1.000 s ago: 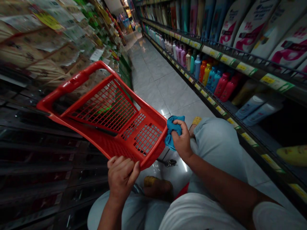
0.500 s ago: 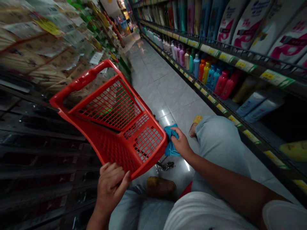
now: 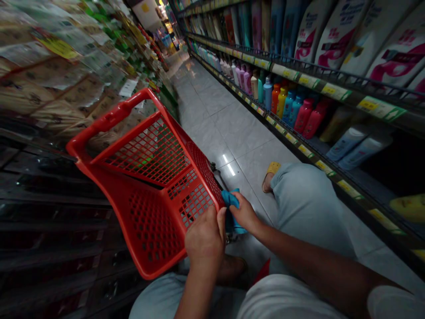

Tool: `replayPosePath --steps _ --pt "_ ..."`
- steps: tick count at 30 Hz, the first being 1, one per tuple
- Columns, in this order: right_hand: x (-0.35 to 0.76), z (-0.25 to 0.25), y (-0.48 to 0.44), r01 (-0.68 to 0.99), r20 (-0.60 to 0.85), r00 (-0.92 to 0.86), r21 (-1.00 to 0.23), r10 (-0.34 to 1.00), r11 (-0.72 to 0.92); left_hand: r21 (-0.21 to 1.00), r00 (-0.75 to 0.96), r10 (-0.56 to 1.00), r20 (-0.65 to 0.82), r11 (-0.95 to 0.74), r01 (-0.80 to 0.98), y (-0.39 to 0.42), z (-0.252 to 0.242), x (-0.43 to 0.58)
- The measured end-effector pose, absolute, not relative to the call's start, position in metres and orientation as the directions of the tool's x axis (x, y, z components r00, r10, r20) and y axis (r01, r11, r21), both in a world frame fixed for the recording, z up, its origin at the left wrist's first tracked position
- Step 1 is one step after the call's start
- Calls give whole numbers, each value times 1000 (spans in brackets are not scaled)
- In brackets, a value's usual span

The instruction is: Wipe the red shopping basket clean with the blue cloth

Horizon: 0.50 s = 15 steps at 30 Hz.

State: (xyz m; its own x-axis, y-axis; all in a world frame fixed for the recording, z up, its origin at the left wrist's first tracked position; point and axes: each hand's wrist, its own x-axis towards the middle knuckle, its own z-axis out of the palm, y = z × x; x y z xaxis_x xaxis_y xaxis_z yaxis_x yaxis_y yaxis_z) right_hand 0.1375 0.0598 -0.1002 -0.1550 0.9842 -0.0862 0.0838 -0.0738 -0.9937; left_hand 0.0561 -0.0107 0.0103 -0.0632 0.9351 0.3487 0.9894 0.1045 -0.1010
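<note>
A red plastic shopping basket (image 3: 146, 208) with a mesh-like grid base hangs tilted in front of me, its long handle (image 3: 113, 117) pointing up and left. My left hand (image 3: 206, 235) grips the basket's near rim at its lower right corner. My right hand (image 3: 244, 212) is closed on a crumpled blue cloth (image 3: 231, 208). The cloth presses against the basket's right corner, right beside my left hand, and part of it is hidden behind my fingers.
Shelves of bottles and large pink-printed refill pouches (image 3: 338, 40) run along the right, with yellow price strips. Packaged goods (image 3: 59, 75) line the left shelves. A tiled aisle floor (image 3: 226, 124) stretches ahead. My knee in pale blue trousers (image 3: 308, 208) and a sandalled foot (image 3: 268, 179) show below.
My left hand has slid up and right along the basket toward the cloth. The basket has swung to a steeper tilt, and the cloth and right hand have shifted left and down.
</note>
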Motion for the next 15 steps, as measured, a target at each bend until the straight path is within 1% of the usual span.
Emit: replayPosePath --steps 1,4,5,6,7,9,11,12,13,15 --pt "137 -94 60 68 -55 -159 -997 986 -44 -104 -50 933 356 93 990 -12 10 55" --pt "134 -66 64 -27 170 -202 -985 965 168 -131 9 926 376 44 990 -21 13 46" --pt "133 -61 64 -48 225 -227 -974 948 220 -146 29 922 386 30 989 -24 14 42" --pt "131 -61 65 -49 243 -246 -970 939 238 -160 49 917 397 17 987 -28 14 38" --pt "128 -66 64 -28 211 -258 -977 943 211 -172 66 912 405 5 985 -31 15 35" --pt "122 -86 63 54 49 -263 -996 963 66 -188 97 902 420 -18 982 -38 14 29" --pt "118 -110 64 124 -111 -263 -989 958 -80 -195 113 899 424 -31 980 -43 13 23" --pt "118 -119 66 149 -142 -256 -983 956 -107 -194 115 902 416 -35 980 -46 13 20" --pt "119 -124 69 170 -132 -239 -981 962 -93 -193 114 907 406 -37 980 -48 12 18" --pt "123 -121 76 231 -39 -169 -973 985 1 -185 107 921 375 -39 982 -52 12 14"
